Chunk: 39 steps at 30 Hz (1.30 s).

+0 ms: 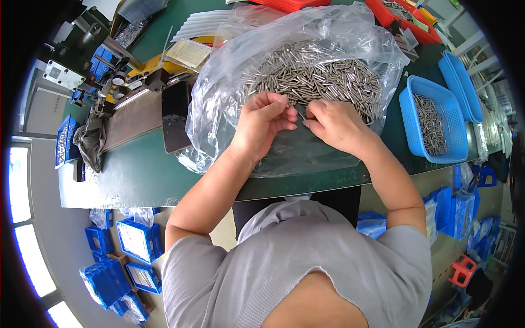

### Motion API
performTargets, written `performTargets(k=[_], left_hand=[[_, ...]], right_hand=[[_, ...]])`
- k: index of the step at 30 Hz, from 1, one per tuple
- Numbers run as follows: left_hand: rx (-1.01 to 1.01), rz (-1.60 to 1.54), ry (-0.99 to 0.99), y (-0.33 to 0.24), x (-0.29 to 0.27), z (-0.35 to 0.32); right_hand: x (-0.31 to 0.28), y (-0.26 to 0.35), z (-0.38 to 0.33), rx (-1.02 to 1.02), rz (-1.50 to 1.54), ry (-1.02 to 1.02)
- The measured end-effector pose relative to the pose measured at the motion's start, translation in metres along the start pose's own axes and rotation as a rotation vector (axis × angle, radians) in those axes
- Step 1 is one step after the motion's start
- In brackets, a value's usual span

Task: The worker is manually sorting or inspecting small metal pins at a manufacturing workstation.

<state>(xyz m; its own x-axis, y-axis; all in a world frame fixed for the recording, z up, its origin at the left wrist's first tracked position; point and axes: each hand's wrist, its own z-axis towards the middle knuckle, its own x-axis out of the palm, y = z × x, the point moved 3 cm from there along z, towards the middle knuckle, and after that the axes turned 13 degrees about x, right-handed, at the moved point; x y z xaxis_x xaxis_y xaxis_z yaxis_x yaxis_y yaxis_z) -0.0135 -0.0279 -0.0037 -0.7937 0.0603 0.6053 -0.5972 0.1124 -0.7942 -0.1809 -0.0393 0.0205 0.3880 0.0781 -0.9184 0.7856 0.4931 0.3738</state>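
Note:
A heap of small silvery metal pins [322,76] lies on a clear plastic bag [216,82], spread open on the green table. At the heap's near edge my left hand [262,124] is closed, thumb and forefinger pinched together and the other fingers curled. What sits in that pinch is too small to make out. Just to its right, my right hand [340,127] pinches a slim metal pin [301,116] between thumb and fingers, one end pointing toward my left hand. The two hands are close but apart.
A blue basket [461,150] at the right holds more pins, beside another blue basket [459,82]. Red trays [377,8] stand at the back. Left of the bag lie a black flat-screen device [175,123] and a measuring stand with a dial [118,80].

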Motion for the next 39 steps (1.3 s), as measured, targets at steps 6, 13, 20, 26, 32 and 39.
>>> performTargets(k=[6,13,20,26,32,39], left_hand=[[0.015,0.001,-0.002,0.000,0.000,0.000],[-0.008,0.065,0.039,0.002,0.002,-0.002],[-0.052,0.149,0.136,0.004,0.009,-0.004],[-0.005,0.270,0.175,0.003,0.013,-0.006],[-0.067,0.055,0.177,0.005,0.008,-0.004],[-0.046,0.037,0.189,0.012,0.012,0.000]], right_hand=[[0.008,0.006,-0.004,-0.089,-0.202,-0.105],[-0.017,-0.006,0.003,0.137,0.393,0.057],[-0.016,-0.008,0.003,0.177,0.691,0.302],[-0.008,-0.013,0.003,0.203,0.757,0.403],[-0.004,-0.005,0.008,0.216,0.907,0.282],[-0.019,0.002,-0.002,0.079,0.639,-0.028]])
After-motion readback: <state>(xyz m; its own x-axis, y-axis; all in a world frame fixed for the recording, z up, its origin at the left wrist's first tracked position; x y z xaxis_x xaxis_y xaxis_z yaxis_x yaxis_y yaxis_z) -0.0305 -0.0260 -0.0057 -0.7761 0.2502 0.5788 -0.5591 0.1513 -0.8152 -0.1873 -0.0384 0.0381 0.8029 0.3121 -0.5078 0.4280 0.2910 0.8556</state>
